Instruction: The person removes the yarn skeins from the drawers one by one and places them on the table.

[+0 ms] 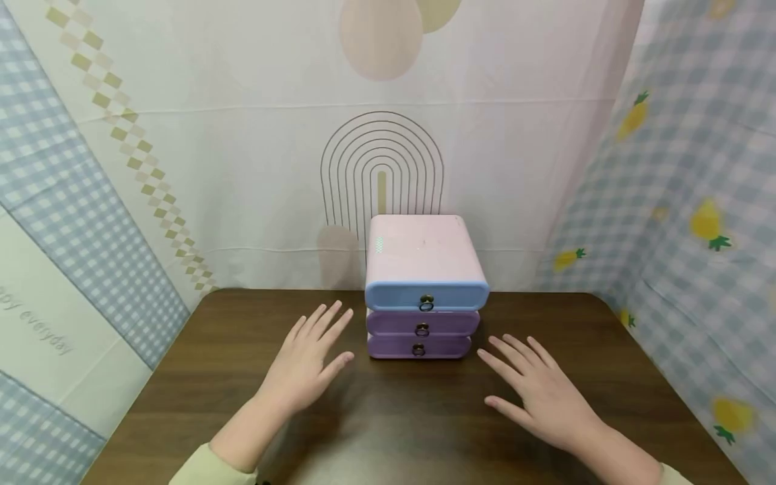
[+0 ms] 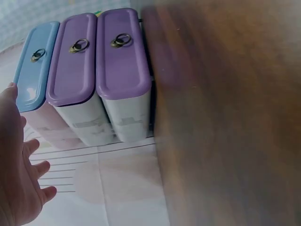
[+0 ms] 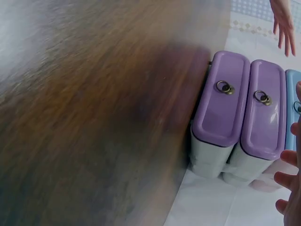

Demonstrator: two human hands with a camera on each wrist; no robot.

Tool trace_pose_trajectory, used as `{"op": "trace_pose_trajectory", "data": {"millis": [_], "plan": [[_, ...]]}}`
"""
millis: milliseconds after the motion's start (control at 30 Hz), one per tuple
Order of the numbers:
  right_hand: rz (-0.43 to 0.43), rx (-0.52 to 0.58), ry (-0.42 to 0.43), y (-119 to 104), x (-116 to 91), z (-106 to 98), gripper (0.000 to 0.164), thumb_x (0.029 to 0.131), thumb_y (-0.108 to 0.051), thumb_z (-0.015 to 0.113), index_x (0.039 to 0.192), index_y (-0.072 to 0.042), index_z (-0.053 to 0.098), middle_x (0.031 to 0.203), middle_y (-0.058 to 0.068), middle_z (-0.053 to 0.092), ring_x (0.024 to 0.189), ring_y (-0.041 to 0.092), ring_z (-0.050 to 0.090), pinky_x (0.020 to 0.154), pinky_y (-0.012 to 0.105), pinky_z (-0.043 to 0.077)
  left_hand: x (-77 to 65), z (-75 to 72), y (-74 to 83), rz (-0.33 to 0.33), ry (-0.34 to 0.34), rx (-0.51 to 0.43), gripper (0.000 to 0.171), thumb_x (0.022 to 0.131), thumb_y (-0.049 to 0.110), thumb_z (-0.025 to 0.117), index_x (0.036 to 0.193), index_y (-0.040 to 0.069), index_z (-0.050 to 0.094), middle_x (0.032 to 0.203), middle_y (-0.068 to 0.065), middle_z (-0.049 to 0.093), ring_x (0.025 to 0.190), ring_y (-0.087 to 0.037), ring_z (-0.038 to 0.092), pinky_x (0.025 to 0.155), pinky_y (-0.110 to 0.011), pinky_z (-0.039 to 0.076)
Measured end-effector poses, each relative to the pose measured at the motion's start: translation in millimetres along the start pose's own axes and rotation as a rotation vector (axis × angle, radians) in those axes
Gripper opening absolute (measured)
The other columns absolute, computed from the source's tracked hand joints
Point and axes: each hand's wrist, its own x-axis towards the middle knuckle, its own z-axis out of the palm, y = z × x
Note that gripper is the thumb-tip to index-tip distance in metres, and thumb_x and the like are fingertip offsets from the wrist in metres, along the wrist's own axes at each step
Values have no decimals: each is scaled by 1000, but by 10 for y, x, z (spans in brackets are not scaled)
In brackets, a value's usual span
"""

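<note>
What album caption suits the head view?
Left hand and right hand flank a pink-topped drawer cabinet on a brown table.

The cabinet (image 1: 418,252) is pink, its drawers (image 1: 397,297) blue and purple, pulls (image 2: 116,43) seemingly bronze, side cloth (image 1: 673,256) checked.

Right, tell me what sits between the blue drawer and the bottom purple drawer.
Another purple drawer with a ring pull; the head view shows it below the blue drawer, above the bottom purple drawer.

Three-drawer cabinet (image 1: 418,252): upright obstacle, set between and beyond left grip (image 1: 308,369) and right grip (image 1: 541,397).
Table (image 1: 412,424): bare wood before the cabinet and along both its sides, free to cross.
Ring pulls (image 1: 427,298): jut out from the drawer fronts (image 1: 391,324).
Fabric backdrop (image 1: 248,175): walls off the table's far edge.
</note>
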Motion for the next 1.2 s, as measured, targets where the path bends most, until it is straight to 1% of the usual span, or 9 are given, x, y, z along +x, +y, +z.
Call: {"op": "trace_pose_trajectory", "data": {"millis": [167, 267, 367, 500, 633, 767, 867, 1067, 1200], "plan": [[27, 26, -1, -57, 80, 28, 70, 92, -55, 62, 153, -29, 39, 155, 2, 40, 141, 28, 37, 121, 42, 7, 137, 5, -8, 16, 63, -24, 67, 101, 55, 43, 159, 29, 22, 165, 3, 18, 150, -25, 17, 119, -52, 16], [42, 40, 8, -108, 137, 40, 67, 93, -55, 60, 151, -28, 42, 153, 2, 42, 138, 27, 40, 118, 47, 17, 211, -3, -22, 22, 101, -37, 67, 101, 54, 43, 159, 27, 24, 164, 0, 21, 149, -28, 21, 118, -53, 19], [49, 49, 37, -161, 204, 55, 65, 92, -52, 63, 150, -27, 45, 149, 3, 46, 134, 27, 44, 111, 51, 26, 282, -31, -38, 16, 125, -61, 67, 101, 53, 44, 159, 26, 24, 164, 0, 22, 148, -29, 23, 118, -52, 20], [48, 55, 95, -216, 308, 79, 64, 91, -50, 66, 146, -24, 50, 143, 6, 52, 127, 28, 50, 106, 53, 33, 386, -65, -67, 3, 126, -84, 66, 102, 53, 43, 159, 26, 24, 164, 0, 23, 148, -29, 23, 117, -52, 21], [55, 69, 143, -258, 412, 98, 61, 92, -52, 64, 143, -20, 54, 139, 6, 55, 123, 28, 53, 102, 52, 37, 510, -99, -115, -2, 121, -132, 65, 103, 52, 41, 159, 25, 25, 164, -1, 23, 148, -31, 24, 116, -55, 23], [74, 90, 188, -287, 516, 107, 59, 92, -51, 63, 140, -16, 57, 135, 6, 58, 121, 28, 54, 99, 50, 39, 642, -123, -187, -2, 111, -178, 64, 103, 52, 39, 159, 27, 23, 164, 2, 20, 148, -32, 23, 115, -58, 22], [95, 110, 218, -310, 594, 115, 56, 92, -48, 65, 138, -15, 59, 132, 7, 60, 119, 28, 56, 96, 50, 41, 740, -128, -234, 6, 107, -197, 62, 104, 52, 39, 159, 30, 22, 165, 4, 19, 149, -28, 21, 115, -58, 22], [141, 164, 233, -371, 733, 142, 55, 91, -45, 68, 138, -16, 59, 127, 7, 63, 114, 27, 59, 92, 48, 43, 910, -117, -265, 43, 92, -244, 60, 104, 43, 46, 159, 31, 23, 164, 4, 20, 150, -25, 19, 116, -58, 20], [150, 182, 231, -406, 806, 177, 56, 91, -45, 68, 139, -16, 58, 125, 7, 64, 112, 26, 60, 90, 46, 44, 1001, -98, -273, 38, 88, -264, 59, 104, 48, 40, 158, 30, 25, 164, 2, 22, 149, -26, 21, 114, -60, 22]]}}
